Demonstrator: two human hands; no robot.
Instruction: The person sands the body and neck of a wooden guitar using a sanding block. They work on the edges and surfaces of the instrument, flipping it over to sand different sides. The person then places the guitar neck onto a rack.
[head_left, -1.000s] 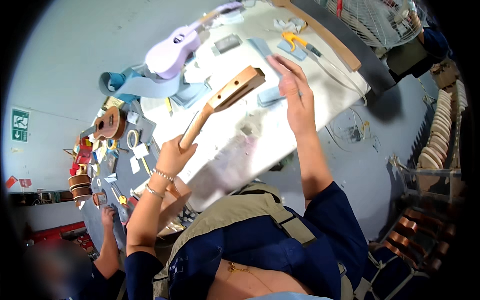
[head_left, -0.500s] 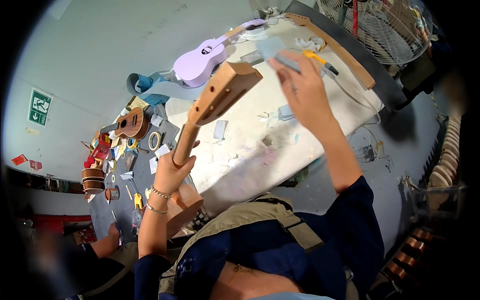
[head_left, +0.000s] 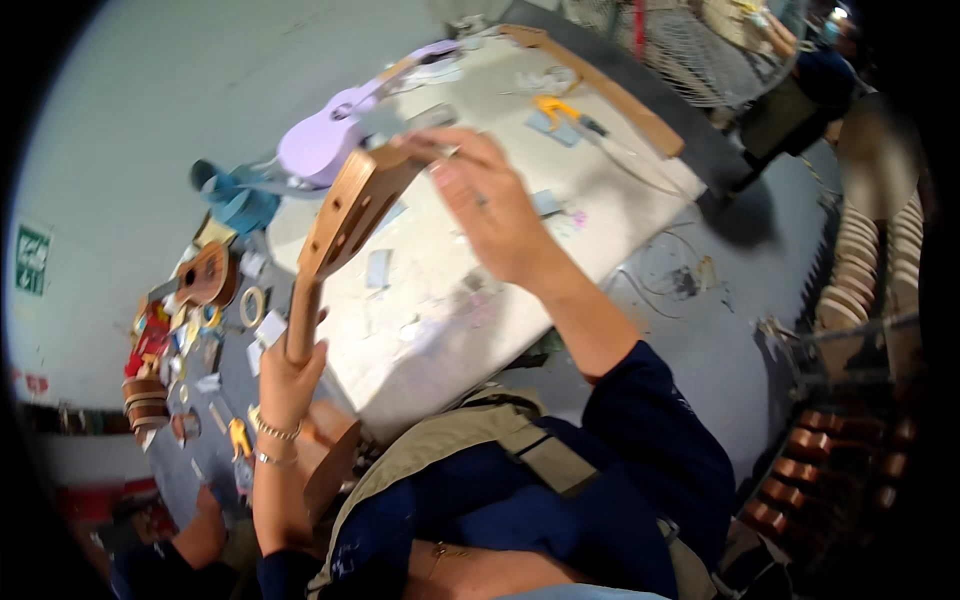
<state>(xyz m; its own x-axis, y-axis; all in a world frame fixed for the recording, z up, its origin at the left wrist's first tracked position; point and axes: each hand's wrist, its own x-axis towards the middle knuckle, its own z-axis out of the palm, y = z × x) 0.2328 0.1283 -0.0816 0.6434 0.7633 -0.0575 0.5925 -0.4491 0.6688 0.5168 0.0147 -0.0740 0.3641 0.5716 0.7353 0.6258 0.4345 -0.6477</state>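
My left hand (head_left: pixel 287 385) is wrapped round the neck of an unfinished wooden ukulele (head_left: pixel 340 220). Its slotted headstock tilts up and away from me, and the bare body (head_left: pixel 328 445) rests low against my left side. At the headstock's top end, my right hand (head_left: pixel 495 215) has its fingers bent and pinched together. What they hold is a sheet of blue-grey sandpaper, now mostly hidden behind the fingers and blurred. More sandpaper pieces (head_left: pixel 378 268) lie on the pale padded table (head_left: pixel 450 350) below.
A lilac ukulele (head_left: pixel 318 145) and a blue roll (head_left: pixel 240 200) lie at the far left. A yellow air gun (head_left: pixel 555 108) and long wooden neck (head_left: pixel 610 90) are at the back. Tape and tools clutter the grey bench (head_left: pixel 185 480), beside another person's hand (head_left: pixel 207 505). A fan (head_left: pixel 690 60) stands far right.
My right hand has come left and nearer with the sandpaper, from above the table to the headstock's end. The left hand still grips the neck. The whole view has shifted.
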